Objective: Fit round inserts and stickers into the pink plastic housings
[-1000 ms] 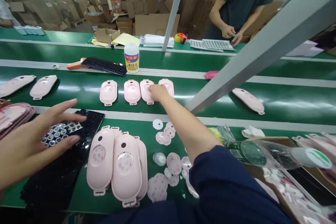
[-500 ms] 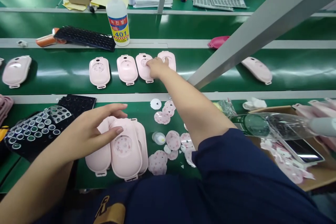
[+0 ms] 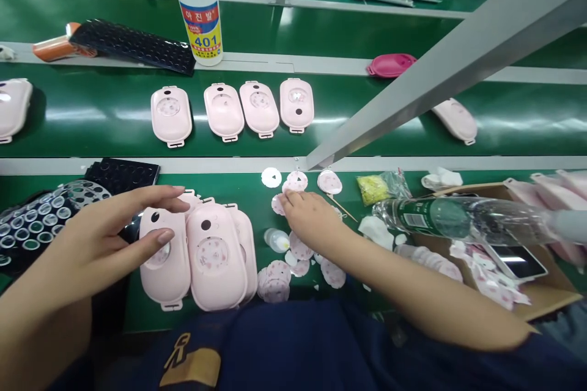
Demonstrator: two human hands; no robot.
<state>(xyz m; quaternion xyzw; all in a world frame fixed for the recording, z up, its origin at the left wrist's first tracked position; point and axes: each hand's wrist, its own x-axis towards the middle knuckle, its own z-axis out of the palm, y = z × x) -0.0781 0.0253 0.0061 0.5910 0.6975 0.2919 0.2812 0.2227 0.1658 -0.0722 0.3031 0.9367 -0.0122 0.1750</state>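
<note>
Head camera view: from where I stand, the lettering that jumps out is on the tall white bottle (image 3: 202, 12) across the belt, its label reading 아진발 on red and a big 401 on yellow, with finer print I can't make out. Nearer, the worker's right hand (image 3: 312, 217) is down among the round printed discs (image 3: 295, 181) on the green bench, fingertips at the edge of one; whether it pinches anything I cannot tell. The left hand (image 3: 114, 232) is spread, thumb well apart from the fingers and holding nothing, in front of the pile of pale pink oval cases (image 3: 218, 281). Round patterned inserts sit in those cases, but any print there is too small to read. Four more pink cases (image 3: 171, 116) lie in a loose row on the green belt. Just beside the discs lies a small dropper bottle (image 3: 277, 240). To the right, a clear drink bottle (image 3: 486, 223) lies on its side—green label, white barcode, brand unreadable—partly over a cardboard box (image 3: 557, 296). The worker's navy shirt (image 3: 284, 348) bears a tan emblem whose letters I can't make out.
</note>
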